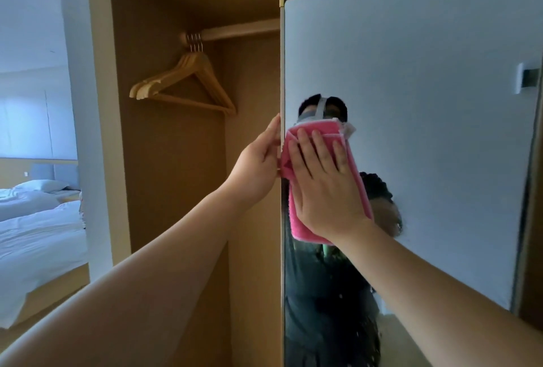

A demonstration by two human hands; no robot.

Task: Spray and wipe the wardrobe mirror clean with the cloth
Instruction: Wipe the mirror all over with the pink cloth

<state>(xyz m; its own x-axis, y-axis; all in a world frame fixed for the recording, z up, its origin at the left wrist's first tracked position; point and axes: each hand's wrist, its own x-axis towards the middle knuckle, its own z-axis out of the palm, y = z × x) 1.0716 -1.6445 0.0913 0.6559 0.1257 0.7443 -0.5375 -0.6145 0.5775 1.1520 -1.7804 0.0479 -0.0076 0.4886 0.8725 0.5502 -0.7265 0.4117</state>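
The wardrobe mirror (pixel 426 102) is a tall framed panel swung out from the wardrobe, filling the right half of the view. A folded pink cloth (pixel 360 184) lies flat against the glass near its left edge. My right hand (pixel 323 184) presses on the cloth with straight, spread fingers. My left hand (pixel 258 166) grips the mirror's left frame edge at the same height, fingers curled behind the frame. Droplets and streaks show on the lower glass. No spray bottle is in view.
The open wardrobe recess holds several wooden hangers (pixel 185 84) on a rail (pixel 241 31). A bed with white linen (pixel 38 234) shows through the gap at the left. The mirror reflects a person's torso and a wall fitting (pixel 529 78).
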